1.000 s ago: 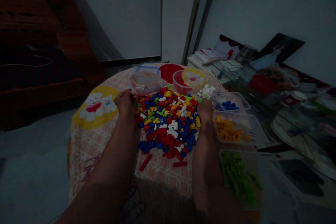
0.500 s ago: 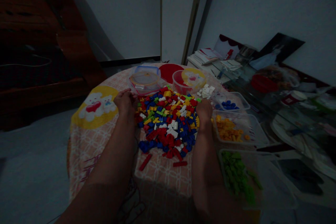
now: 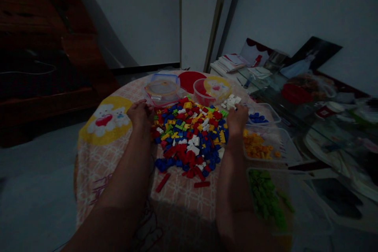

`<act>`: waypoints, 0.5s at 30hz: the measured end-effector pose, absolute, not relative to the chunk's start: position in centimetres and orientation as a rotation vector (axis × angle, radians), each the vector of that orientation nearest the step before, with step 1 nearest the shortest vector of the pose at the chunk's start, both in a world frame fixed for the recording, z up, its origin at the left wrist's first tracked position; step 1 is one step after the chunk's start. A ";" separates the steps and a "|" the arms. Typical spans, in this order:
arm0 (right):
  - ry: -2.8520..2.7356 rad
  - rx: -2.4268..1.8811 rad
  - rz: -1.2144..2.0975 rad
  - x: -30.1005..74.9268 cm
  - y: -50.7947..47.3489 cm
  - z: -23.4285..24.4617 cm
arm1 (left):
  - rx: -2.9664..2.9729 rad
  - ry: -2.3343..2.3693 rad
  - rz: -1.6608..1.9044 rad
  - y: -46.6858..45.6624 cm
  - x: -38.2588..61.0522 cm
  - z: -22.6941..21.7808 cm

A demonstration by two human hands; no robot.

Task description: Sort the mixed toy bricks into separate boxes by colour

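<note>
Right of centre, the right hand (image 3: pixel 238 117) is pinching a small dark-blue brick (image 3: pixel 236 108), the left hand (image 3: pixel 141 114) is curling loosely left of centre, its hold impossible to tell, mixed bricks (image 3: pixel 190 138) are lying between them mid-frame, and clear trays (image 3: pixel 308 206) are holding single-colour bricks (image 3: pixel 265 199) toward the lower right.

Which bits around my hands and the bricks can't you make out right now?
All in the head view:
Right hand: the dark spot at its fingertips is too small to identify.
Left hand: too dim to tell whether it holds anything.
Brick pile: lower bricks hidden by those on top.
Blue-brick container: left part hidden behind the right hand.
</note>
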State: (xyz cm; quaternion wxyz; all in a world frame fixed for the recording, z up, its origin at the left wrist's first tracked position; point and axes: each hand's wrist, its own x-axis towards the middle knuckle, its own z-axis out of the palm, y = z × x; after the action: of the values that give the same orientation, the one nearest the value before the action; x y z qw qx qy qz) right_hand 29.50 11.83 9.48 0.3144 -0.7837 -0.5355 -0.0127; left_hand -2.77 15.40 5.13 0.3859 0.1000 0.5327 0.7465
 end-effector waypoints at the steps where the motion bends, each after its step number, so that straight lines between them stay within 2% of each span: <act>1: -1.352 -2.053 -0.081 29.8 11.8 9.4 | 0.213 1.374 1.901 15.3 -2.7 5.3; 7: -1.186 -2.064 -0.251 31.2 11.7 9.3 | 0.231 1.376 1.872 15.0 -2.6 5.6; 15: -1.674 -2.126 0.178 29.8 11.5 10.1 | 0.222 1.359 1.892 15.3 -2.7 5.1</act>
State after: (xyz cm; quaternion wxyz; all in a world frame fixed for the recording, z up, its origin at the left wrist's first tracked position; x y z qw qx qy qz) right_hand 29.77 11.52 10.08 0.2131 -0.7659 -0.6032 0.0640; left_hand -2.72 15.32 5.09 0.3901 0.0874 0.5348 0.7444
